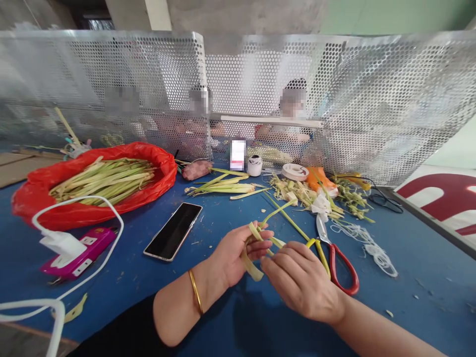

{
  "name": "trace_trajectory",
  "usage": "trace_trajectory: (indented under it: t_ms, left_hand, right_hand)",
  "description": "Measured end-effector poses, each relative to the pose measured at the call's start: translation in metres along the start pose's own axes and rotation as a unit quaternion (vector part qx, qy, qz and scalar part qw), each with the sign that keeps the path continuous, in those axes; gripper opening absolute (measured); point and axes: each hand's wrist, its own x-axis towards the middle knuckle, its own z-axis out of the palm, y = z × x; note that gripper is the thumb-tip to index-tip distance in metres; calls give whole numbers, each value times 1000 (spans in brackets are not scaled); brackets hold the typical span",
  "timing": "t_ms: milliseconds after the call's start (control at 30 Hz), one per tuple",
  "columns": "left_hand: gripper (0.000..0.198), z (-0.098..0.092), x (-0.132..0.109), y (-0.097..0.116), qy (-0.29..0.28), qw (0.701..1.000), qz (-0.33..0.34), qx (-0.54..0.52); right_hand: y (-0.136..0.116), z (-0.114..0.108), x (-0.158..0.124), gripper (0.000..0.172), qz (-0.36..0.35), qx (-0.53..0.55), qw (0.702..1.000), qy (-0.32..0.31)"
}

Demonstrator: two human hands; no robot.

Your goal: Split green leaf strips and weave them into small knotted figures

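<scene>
Over the blue table, my left hand (238,250) is closed around a pale green plant strip (251,265), which curls over the fingers and hangs below them. Close on its right, my right hand (297,277) has its fingers pinched together at the strip's lower part; the fingertips are partly hidden. A thin green stalk (278,211) rises from the left hand's grip. Just beyond my right hand lie red-handled scissors (344,270), blades pointing away. A yellow-handled tool (322,255) lies partly behind that hand, and a long green stem (293,223) runs up to it.
A red plastic bag (156,153) of cut stalks (107,181) stands at left. Nearby are a phone (173,231) and a purple power strip (84,253) with a white cable. Loose stalks (226,187), a tape roll (295,171) and white string (379,255) lie farther back, before a perforated metal screen (260,74).
</scene>
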Motion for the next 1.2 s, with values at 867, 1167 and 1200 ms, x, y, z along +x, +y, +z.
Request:
trace_trajectory:
  t_ms: [867, 1167, 1200]
  left_hand:
    - [19, -1, 0, -18, -72, 992, 50, 86]
    - [17, -2, 1, -8, -40, 999, 30, 5]
    - [16, -2, 2, -6, -22, 999, 46, 0]
  right_hand:
    - [19, 17, 4, 26, 627, 616, 469, 78]
    - [26, 12, 3, 40, 654, 596, 465, 1]
    - [26, 10, 4, 49, 650, 581, 490, 1]
